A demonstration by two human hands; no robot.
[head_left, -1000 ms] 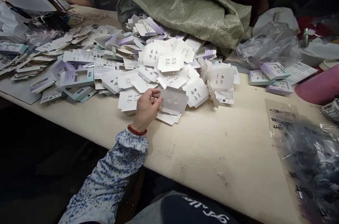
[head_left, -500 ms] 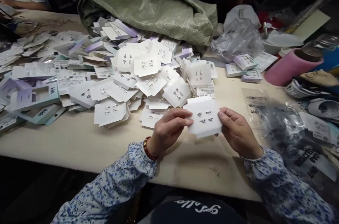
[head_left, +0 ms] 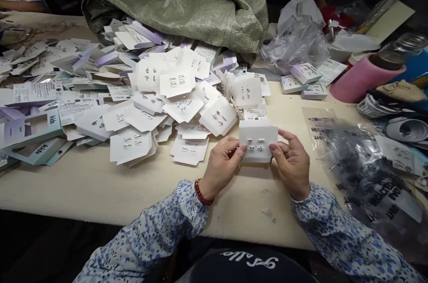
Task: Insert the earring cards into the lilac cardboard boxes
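Between my two hands is a white earring card with several small silver earrings on its face; its side flaps look folded back. My left hand pinches the card's left edge, thumb on the front. On the right edge, my right hand grips with its thumb in front and fingers behind. Just beyond lies a heap of similar white earring cards, some with their flaps spread flat. A loose card with earrings rests on the table left of my left hand.
Flattened printed window boxes spread across the left side. A green woven sack lies behind the heap. Small filled boxes, a pink roll and crumpled clear plastic bags occupy the right. Part of a co-worker's arm shows far left.
The card's outline has turned from flat with spread flaps to a squarer shape with its sides folded back. My left hand's thumb has come onto its front. The view has shifted slightly.
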